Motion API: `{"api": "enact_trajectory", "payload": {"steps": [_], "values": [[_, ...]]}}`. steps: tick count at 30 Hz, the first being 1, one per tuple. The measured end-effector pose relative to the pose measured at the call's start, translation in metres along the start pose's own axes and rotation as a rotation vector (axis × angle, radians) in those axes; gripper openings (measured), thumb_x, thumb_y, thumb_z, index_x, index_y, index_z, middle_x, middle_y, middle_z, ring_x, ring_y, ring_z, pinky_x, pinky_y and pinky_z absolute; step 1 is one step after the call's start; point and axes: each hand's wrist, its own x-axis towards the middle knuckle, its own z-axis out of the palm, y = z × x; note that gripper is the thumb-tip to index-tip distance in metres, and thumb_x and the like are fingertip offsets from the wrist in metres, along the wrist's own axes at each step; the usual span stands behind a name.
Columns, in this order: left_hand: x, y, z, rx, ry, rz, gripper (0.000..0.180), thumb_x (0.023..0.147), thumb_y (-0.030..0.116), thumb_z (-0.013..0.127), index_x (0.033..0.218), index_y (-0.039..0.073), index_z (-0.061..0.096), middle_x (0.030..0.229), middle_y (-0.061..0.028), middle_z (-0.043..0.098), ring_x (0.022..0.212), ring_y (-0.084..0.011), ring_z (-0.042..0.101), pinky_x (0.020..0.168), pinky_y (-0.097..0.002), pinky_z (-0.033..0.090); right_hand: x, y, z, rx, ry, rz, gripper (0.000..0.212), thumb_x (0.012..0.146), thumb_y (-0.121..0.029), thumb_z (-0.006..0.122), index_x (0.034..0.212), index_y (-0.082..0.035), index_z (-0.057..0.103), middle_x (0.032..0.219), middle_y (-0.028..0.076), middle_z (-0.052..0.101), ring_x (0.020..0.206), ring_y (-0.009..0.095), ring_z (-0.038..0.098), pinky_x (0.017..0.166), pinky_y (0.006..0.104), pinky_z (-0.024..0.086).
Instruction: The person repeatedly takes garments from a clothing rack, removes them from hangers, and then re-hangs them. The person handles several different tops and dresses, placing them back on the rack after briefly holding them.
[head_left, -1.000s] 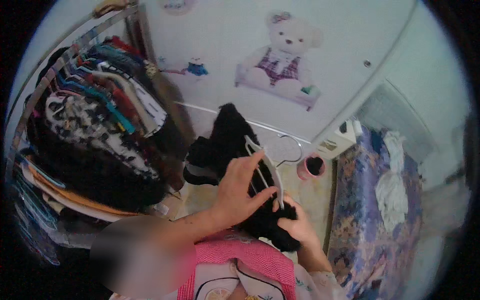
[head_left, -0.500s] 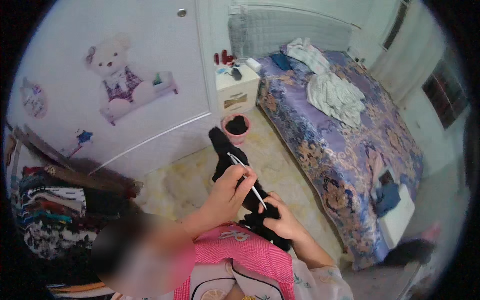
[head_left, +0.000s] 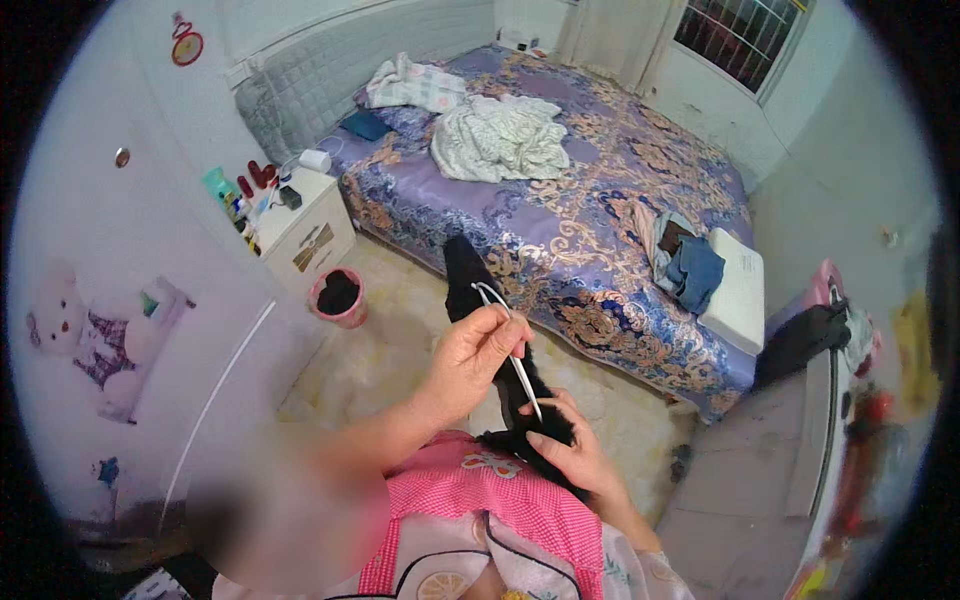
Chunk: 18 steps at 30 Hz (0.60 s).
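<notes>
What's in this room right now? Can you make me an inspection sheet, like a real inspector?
Surface: yellowish floor, marbled-looking.
Things in hand: white hanger against a fluffy black garment.
Clutter: crumpled pale blanket and piled clothes on the bed; pink bin holding something dark.
Hands: left hand pinches the hanger; right hand grips the garment near the hanger's lower end.
Cables: cannot tell.
Surroundings: white bedside table, barred window, bear picture.

Left grip (head_left: 474,352) pinched, right grip (head_left: 582,458) curled
</notes>
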Motion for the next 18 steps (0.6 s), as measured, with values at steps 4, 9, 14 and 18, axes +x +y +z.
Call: {"api": "enact_trajectory", "payload": {"steps": [4, 9, 14, 18], "values": [[0.053, -0.012, -0.012, -0.010, 0.009, 0.051, 0.025, 0.096, 0.021, 0.046, 0.089, 0.001, 0.058, 0.079, -0.0028, 0.059, 0.074, -0.0103, 0.058, 0.070, -0.0234, 0.047, 0.033, 0.003, -0.021, -0.018, -0.011, -0.035, 0.065, 0.074, -0.017, 0.068, 0.131, -0.005, 0.038, 0.132, 0.017, 0.033, 0.127, 0.029, 0.032, 0.105, 0.0348, 0.025], [0.127, -0.015, -0.035, -0.094, 0.053, 0.167, 0.021, 0.096, 0.019, 0.046, 0.089, 0.001, 0.056, 0.084, -0.0029, 0.057, 0.073, -0.0104, 0.057, 0.070, -0.0239, 0.047, 0.094, 0.002, -0.049, 0.125, -0.054, 0.041, 0.086, 0.077, -0.016, 0.068, 0.143, -0.004, 0.014, 0.140, 0.017, 0.028, 0.131, 0.027, 0.026, 0.107, 0.0353, 0.021], [0.187, -0.012, -0.053, -0.006, 0.110, 0.154, 0.019, 0.095, 0.019, 0.048, 0.088, 0.002, 0.057, 0.087, -0.0019, 0.058, 0.075, -0.0089, 0.055, 0.072, -0.0223, 0.045, 0.177, -0.002, -0.063, 0.172, -0.183, 0.091, 0.092, 0.078, -0.016, 0.068, 0.143, -0.002, 0.005, 0.135, 0.016, 0.036, 0.125, 0.022, 0.035, 0.105, 0.0344, 0.025], [0.227, -0.026, -0.061, -0.009, 0.085, 0.164, 0.017, 0.094, 0.017, 0.050, 0.087, 0.002, 0.053, 0.084, -0.0018, 0.054, 0.078, -0.0094, 0.050, 0.075, -0.0235, 0.041, 0.226, 0.012, -0.064, 0.234, -0.195, 0.121, 0.082, 0.080, -0.018, 0.068, 0.140, -0.002, 0.015, 0.123, 0.012, 0.046, 0.111, 0.019, 0.046, 0.092, 0.0310, 0.039]]}}
